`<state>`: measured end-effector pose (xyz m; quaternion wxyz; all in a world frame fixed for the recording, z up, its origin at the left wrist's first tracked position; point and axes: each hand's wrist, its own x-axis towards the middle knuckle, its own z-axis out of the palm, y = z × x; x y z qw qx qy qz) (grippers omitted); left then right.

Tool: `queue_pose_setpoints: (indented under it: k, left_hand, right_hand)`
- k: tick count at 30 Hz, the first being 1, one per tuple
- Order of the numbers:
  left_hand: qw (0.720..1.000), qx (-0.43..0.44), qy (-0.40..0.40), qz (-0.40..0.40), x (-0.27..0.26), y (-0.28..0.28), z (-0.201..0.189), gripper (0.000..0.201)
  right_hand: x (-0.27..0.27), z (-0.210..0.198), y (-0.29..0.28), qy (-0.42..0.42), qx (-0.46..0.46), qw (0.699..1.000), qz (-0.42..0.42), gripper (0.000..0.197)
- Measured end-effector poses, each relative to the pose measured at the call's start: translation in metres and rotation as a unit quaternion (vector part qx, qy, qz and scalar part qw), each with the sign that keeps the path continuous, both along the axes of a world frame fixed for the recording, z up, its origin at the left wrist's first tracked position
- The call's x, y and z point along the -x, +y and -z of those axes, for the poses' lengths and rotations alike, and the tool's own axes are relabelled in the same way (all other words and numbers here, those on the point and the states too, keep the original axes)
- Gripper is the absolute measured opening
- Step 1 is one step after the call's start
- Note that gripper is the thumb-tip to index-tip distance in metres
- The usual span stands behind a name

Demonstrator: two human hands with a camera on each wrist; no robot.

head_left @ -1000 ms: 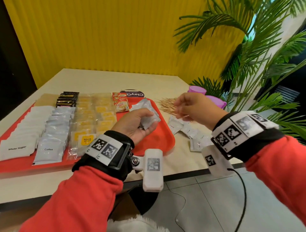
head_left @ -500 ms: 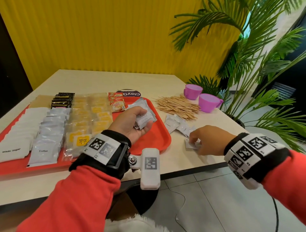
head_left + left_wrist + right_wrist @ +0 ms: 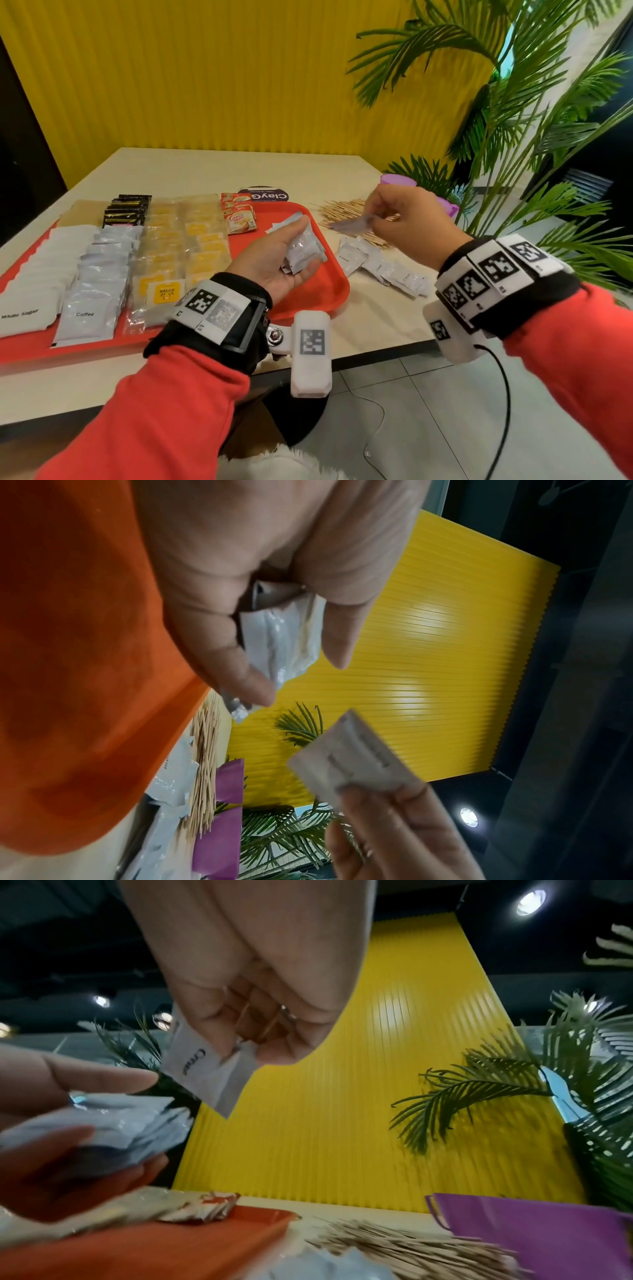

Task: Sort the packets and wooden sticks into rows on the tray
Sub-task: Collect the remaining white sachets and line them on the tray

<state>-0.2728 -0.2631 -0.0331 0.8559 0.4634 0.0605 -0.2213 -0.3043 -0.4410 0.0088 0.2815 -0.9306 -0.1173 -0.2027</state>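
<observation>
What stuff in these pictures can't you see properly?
- How many packets the left hand grips: head view, thumb and overlap hide the stack.
- Print on the packet pinched by the right hand: blurred in head view; right wrist view shows part of a word, fingers cover the rest.
- Cups: head view, right hand hides most.
- Tray: left end cut off.

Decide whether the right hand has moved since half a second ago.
Yes. The right hand has risen from the loose packets on the table and now pinches one packet above the wooden sticks.
</observation>
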Motion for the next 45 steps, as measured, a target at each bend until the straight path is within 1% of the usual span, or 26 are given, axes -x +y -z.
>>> queue_pose_setpoints:
  k: [3, 5, 7, 10, 11, 13, 14, 16, 18, 20, 21, 23, 25, 30, 33, 35, 38, 40, 42, 43, 45]
  left_hand:
    - [0.999, 0.032, -0.010, 0.033, 0.002, 0.000, 0.000, 0.036]
    - [0.997, 0.058, -0.022, 0.045, 0.003, 0.000, -0.001, 0.039]
    - [0.996, 0.070, -0.039, 0.043, 0.004, 0.001, -0.001, 0.031]
    - [0.996, 0.070, -0.053, 0.018, 0.003, 0.003, -0.003, 0.005]
    - [0.997, 0.059, -0.055, 0.006, 0.002, 0.003, -0.003, 0.003]
    - [0.998, 0.033, -0.055, -0.018, -0.001, 0.005, -0.003, 0.007]
    - [0.998, 0.024, -0.052, -0.031, -0.001, 0.005, -0.003, 0.007]
    - [0.997, 0.024, -0.045, -0.050, -0.001, 0.006, -0.003, 0.007]
    - [0.997, 0.028, -0.047, -0.056, -0.001, 0.006, -0.004, 0.007]
    - [0.996, 0.031, -0.052, -0.062, 0.000, 0.005, -0.004, 0.005]
    - [0.996, 0.033, -0.053, -0.067, 0.000, 0.005, -0.004, 0.004]
    - [0.995, 0.035, -0.057, -0.071, -0.002, 0.006, -0.003, 0.004]
    - [0.995, 0.033, -0.056, -0.073, -0.004, 0.007, -0.002, 0.004]
    - [0.996, 0.021, -0.050, -0.077, -0.010, 0.014, 0.002, 0.005]
    - [0.996, 0.020, -0.047, -0.077, -0.011, 0.015, 0.003, 0.005]
    - [0.996, 0.017, -0.046, -0.074, -0.012, 0.016, 0.003, 0.005]
    - [0.997, 0.020, -0.041, -0.068, -0.014, 0.016, 0.005, 0.007]
    - [0.997, 0.020, -0.040, -0.066, -0.014, 0.017, 0.005, 0.006]
    - [0.997, 0.018, -0.041, -0.066, -0.015, 0.018, 0.005, 0.006]
    - [0.997, 0.017, -0.041, -0.067, -0.015, 0.019, 0.005, 0.007]
    - [0.997, 0.014, -0.040, -0.070, -0.015, 0.020, 0.005, 0.007]
  right_hand:
    - [-0.008, -0.001, 0.023, -0.006, -0.058, 0.997, -0.044, 0.040]
    - [-0.013, 0.003, 0.036, -0.003, -0.057, 0.996, -0.065, 0.043]
    - [-0.018, 0.006, 0.045, -0.012, -0.043, 0.996, -0.074, 0.037]
    - [-0.025, 0.008, 0.048, 0.007, -0.033, 0.998, -0.059, 0.020]
    - [-0.027, 0.007, 0.046, 0.019, -0.034, 0.998, -0.052, 0.019]
    - [-0.033, 0.005, 0.038, 0.054, -0.040, 0.997, -0.027, 0.020]
    - [-0.036, 0.004, 0.031, 0.080, -0.029, 0.996, -0.005, 0.021]
    - [-0.044, 0.007, 0.017, 0.153, 0.042, 0.986, 0.060, 0.027]
    - [-0.050, 0.014, 0.008, 0.226, 0.144, 0.955, 0.124, 0.033]
    - [-0.053, 0.021, 0.006, 0.273, 0.225, 0.921, 0.161, 0.040]
    - [-0.055, 0.024, 0.007, 0.288, 0.248, 0.909, 0.168, 0.042]
    - [-0.060, 0.026, 0.009, 0.307, 0.270, 0.896, 0.174, 0.039]
    - [-0.066, 0.028, 0.009, 0.312, 0.277, 0.892, 0.172, 0.033]
    - [-0.078, 0.034, 0.011, 0.342, 0.308, 0.876, 0.146, 0.034]
    - [-0.087, 0.036, 0.011, 0.344, 0.296, 0.878, 0.155, 0.024]
    - [-0.090, 0.037, 0.012, 0.353, 0.281, 0.878, 0.160, 0.028]
    - [-0.090, 0.036, 0.014, 0.336, 0.315, 0.870, 0.178, 0.036]
    - [-0.090, 0.030, 0.013, 0.327, 0.305, 0.873, 0.192, 0.036]
    - [-0.089, 0.020, 0.009, 0.300, 0.290, 0.887, 0.199, 0.033]
    - [-0.089, 0.014, 0.007, 0.276, 0.271, 0.901, 0.196, 0.029]
    - [-0.083, -0.002, 0.006, 0.219, 0.189, 0.940, 0.182, 0.015]
